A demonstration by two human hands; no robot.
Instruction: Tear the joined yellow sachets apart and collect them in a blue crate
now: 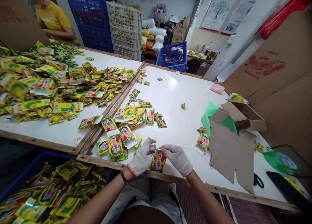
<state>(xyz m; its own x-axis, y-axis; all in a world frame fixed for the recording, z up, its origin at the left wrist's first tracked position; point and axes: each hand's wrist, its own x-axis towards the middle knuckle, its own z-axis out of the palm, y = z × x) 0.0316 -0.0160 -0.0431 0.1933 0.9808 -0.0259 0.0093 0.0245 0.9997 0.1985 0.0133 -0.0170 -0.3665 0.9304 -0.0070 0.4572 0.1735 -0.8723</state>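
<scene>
Gloved fingertips [156,150] of both hands pinch the top edge of one yellow-green packet [158,162], held upright at the near wooden edge of the white table [180,97]. Left hand [142,159] and right hand [177,158] meet over it, fingers curled together. Just left lies a loose cluster of packets [126,126]; right, a flattened cardboard box [232,142]. Below left, a blue crate [29,172] holds more packets. A large heap [48,81] covers the neighbouring table.

White table [185,97] — scattered yellow sachets [133,115], a flattened cardboard box [231,146], green tape roll [282,160] — wooden edging.
</scene>
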